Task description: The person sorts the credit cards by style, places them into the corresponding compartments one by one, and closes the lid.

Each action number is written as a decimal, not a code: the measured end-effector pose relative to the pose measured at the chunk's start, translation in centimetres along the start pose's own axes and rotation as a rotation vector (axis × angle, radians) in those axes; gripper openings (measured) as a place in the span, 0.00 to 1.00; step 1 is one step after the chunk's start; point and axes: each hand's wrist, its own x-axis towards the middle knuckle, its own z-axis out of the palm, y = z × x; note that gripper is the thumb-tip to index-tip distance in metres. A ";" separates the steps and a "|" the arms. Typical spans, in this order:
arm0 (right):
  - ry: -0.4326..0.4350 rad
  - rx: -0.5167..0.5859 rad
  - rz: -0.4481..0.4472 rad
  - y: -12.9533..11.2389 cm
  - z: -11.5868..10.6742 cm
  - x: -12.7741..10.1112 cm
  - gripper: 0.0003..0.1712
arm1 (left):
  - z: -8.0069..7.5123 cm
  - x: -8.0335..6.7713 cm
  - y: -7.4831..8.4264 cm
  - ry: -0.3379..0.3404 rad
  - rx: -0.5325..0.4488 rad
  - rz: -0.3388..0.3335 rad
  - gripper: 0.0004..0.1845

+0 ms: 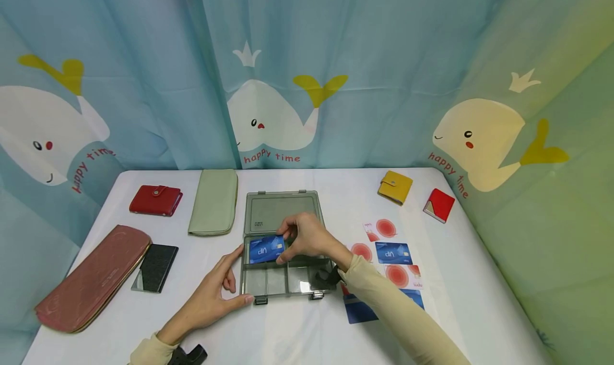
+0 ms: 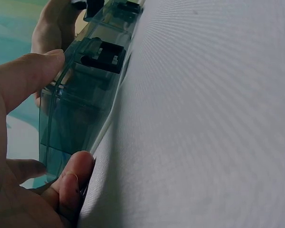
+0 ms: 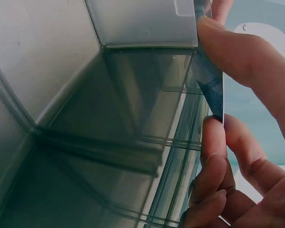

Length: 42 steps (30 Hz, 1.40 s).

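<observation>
Card [image 1: 266, 248], blue with white letters, is pinched in the right hand [image 1: 307, 237] between thumb and fingers, by its right short edge, and it hangs over the back left compartment of the open box [image 1: 283, 280], just under the palm. I judge it thin, light and stiff, with smooth glossy faces that can slip, so the edges are the better place to take it; the right wrist view shows the fingers [image 3: 237, 61] closed on its narrow rim in this way. It may bend a little but looks not fragile. The box is of clear grey plastic with thin dividers, probably light enough to slide on the white table [image 1: 288, 333], and its lid [image 1: 282, 211] lies back flat behind the right hand. The left hand [image 1: 218, 293] holds the box at its front left corner, thumb [image 2: 31, 78] on the upper rim and a finger [image 2: 73, 178] curled low against the wall, touching it. To the right of the right forearm more cards [image 1: 393, 253] lie on the table, near but apart from the box. Wallets [image 1: 155, 200] lie further away.
</observation>
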 end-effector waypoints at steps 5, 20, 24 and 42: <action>0.028 -0.024 0.002 -0.3 0.3 -0.2 0.28 | 0.0 0.0 0.0 0.000 0.000 0.001 0.55; 0.073 -0.186 -0.010 -1.6 0.6 -0.7 0.34 | 0.1 0.0 -0.1 0.005 0.009 0.026 0.54; 0.083 -0.201 -0.013 -1.4 0.6 -0.8 0.36 | 0.1 0.0 -0.1 0.008 0.012 0.034 0.54; 0.034 -0.057 -0.148 0.9 -2.0 -1.9 0.36 | 0.2 -0.2 -0.2 0.022 0.010 0.033 0.54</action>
